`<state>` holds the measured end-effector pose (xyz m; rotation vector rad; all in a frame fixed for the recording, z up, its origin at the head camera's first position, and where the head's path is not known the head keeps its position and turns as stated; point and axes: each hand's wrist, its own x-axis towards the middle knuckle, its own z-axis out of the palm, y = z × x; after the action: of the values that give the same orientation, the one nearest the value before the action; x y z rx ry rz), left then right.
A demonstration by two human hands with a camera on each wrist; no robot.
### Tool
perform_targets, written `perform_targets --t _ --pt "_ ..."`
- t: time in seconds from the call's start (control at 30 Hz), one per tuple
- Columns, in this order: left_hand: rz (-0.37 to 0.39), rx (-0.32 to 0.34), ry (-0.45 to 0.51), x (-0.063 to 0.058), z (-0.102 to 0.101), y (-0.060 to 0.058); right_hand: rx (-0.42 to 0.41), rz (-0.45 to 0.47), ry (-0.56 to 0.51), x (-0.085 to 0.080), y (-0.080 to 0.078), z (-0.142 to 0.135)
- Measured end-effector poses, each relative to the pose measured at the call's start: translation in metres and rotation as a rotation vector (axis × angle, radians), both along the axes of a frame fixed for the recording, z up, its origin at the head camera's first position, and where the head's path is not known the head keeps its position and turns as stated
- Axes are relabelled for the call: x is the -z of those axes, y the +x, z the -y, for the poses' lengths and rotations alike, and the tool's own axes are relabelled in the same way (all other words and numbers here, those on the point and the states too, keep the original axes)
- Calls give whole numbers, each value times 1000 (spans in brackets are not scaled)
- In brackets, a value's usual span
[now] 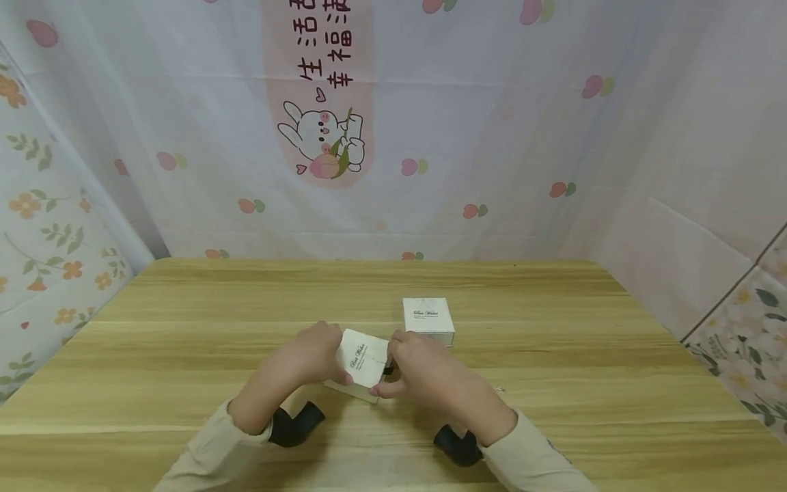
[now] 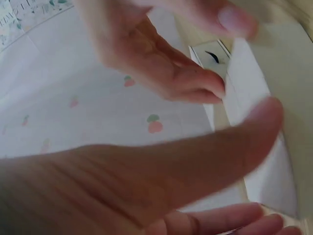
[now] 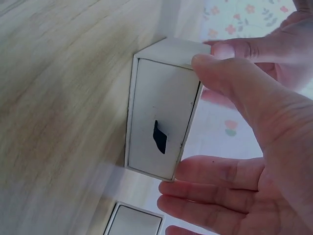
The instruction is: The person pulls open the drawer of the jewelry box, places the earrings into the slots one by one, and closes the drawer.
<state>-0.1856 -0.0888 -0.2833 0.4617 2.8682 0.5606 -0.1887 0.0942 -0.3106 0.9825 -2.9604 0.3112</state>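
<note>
Behind the work hangs a patterned cloth (image 1: 504, 143), and before it stands the wood-grain table (image 1: 246, 294). My left hand (image 1: 312, 352) and right hand (image 1: 421, 362) both hold the white box (image 1: 361, 359) by its edges, thumbs to the near side; it sits turned askew at mid-table, and whether its underside touches the wood I cannot tell. A second box (image 1: 427, 316) rests just beyond my right hand. The held box's end panel bears a small black tab (image 3: 160, 138). Risks, in my judgement: tipping that end downward could let an inner drawer slide out; a hard squeeze could dent the card; stray right-hand knuckles could knock the second box. Writing: the cloth carries Chinese characters, 生活 and 幸福 legible, others cut off above; both boxes read "Best Wishes", the finer lines beneath illegible.
</note>
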Motion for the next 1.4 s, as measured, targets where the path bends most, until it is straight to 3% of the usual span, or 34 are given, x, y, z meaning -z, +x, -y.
perform_targets --t 0.1,0.33,0.47,0.7,0.9,1.4 --pt "9 27 15 -1 4 -3 -17 16 -22 -1 -1 -2" --pt "-16 262 13 7 4 -12 -63 58 -31 -3 -4 -10" --pt "-14 322 49 12 2 -15 -87 67 -29 -5 -5 -14" --pt "-1 339 95 17 1 -19 -107 79 -23 -5 -7 -16" --pt "-19 324 74 19 0 -20 -112 85 -20 -6 -7 -16" --pt "-100 320 6 20 2 -9 -133 34 32 -7 -1 -12"
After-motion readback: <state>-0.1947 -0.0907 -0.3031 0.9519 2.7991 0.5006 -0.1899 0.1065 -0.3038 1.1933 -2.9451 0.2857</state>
